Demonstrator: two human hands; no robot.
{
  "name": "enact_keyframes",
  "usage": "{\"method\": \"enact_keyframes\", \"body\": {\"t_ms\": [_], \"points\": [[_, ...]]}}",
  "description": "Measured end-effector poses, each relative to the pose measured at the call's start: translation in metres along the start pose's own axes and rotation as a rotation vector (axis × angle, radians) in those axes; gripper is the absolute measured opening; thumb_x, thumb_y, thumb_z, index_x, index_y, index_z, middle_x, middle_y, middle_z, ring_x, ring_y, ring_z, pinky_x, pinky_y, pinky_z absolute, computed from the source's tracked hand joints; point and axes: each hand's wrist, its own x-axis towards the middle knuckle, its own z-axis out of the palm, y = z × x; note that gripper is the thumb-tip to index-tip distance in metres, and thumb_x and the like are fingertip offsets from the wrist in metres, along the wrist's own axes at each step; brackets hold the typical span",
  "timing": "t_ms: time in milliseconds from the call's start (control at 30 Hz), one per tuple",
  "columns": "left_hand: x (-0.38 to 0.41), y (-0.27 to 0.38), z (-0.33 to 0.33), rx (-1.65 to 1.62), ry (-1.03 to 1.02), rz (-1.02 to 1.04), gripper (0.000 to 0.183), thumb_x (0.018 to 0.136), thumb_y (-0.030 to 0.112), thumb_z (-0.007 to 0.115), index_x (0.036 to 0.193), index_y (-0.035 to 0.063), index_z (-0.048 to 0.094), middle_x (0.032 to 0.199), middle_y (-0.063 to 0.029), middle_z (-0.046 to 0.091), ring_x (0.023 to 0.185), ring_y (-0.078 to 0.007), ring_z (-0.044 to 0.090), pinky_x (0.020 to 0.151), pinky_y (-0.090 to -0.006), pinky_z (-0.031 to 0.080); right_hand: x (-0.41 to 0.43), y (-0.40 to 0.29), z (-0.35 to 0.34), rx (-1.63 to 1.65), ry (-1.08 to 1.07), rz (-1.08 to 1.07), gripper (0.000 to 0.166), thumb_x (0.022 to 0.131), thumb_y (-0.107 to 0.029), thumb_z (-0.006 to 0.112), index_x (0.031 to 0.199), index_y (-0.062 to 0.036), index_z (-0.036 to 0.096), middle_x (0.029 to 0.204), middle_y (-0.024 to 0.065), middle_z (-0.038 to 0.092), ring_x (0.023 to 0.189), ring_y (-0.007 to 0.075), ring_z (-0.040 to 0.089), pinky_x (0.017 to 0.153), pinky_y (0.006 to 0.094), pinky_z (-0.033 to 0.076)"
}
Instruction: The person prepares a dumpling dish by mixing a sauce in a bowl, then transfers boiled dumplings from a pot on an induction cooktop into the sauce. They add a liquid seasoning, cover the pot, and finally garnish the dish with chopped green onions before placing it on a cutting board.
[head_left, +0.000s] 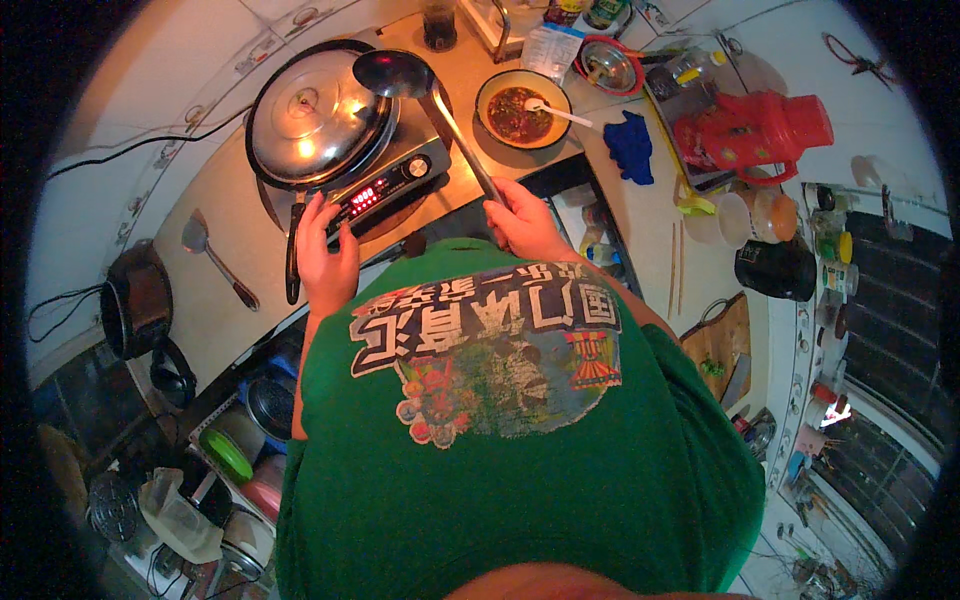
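Observation:
My right hand (521, 217) grips the handle of a dark metal ladle (394, 73). The ladle's bowl is up beside the lidded pan, over the induction cooker's far corner. With fingers apart, my left hand (328, 259) is at the cooker's front left, beside the pan's black handle (292, 259). Whether its fingers touch the handle or cooker, I cannot tell. A domed metal lid (322, 112) covers the pan and hides its contents. Red digits glow on the induction cooker (390, 184). Right of the ladle, a bowl of reddish sauce (521, 112) holds a white spoon (555, 111).
On the left counter lie a metal spatula (217, 255) and a dark pot (136, 300). To the right are a blue cloth (628, 148), a red thermos (750, 135), chopsticks (676, 266) and a wooden cutting board (716, 341). Below the counter's edge, an open drawer (592, 225) holds jars.

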Motion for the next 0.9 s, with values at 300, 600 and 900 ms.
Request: {"method": "enact_keyframes", "body": {"t_ms": [300,600,900], "points": [[-0.002,0.002,-0.002,-0.006,-0.01,0.004,0.03,0.076,-0.005,0.061,0.106,0.0007,0.058,0.123,-0.0202,0.054,0.108,-0.0341,0.057,0.093,-0.0391,0.045,-0.002,0.002,0.0,0.009,-0.018,-0.023,0.034,0.091,-0.015,0.053,0.123,-0.0017,0.051,0.071,0.0006,0.052,0.05,0.0075,0.048,0.046,0.0238,0.039],[-0.003,0.007,-0.004,-0.018,-0.023,0.009,0.029,0.077,-0.005,0.06,0.105,0.0003,0.057,0.123,-0.0217,0.053,0.108,-0.0361,0.056,0.094,-0.0398,0.044,-0.004,0.005,-0.002,-0.005,-0.011,-0.022,0.035,0.091,-0.015,0.053,0.123,-0.0022,0.05,0.071,0.001,0.053,0.05,0.0068,0.048,0.044,0.0236,0.038],[-0.005,0.003,0.003,-0.033,-0.041,0.012,0.029,0.078,-0.002,0.061,0.107,0.0022,0.059,0.123,-0.0198,0.055,0.109,-0.0352,0.055,0.095,-0.0396,0.043,-0.008,0.0,-0.002,0.025,0.009,-0.015,0.034,0.091,-0.015,0.054,0.122,-0.0024,0.051,0.071,0.001,0.052,0.051,0.0072,0.048,0.045,0.0229,0.039]]}}
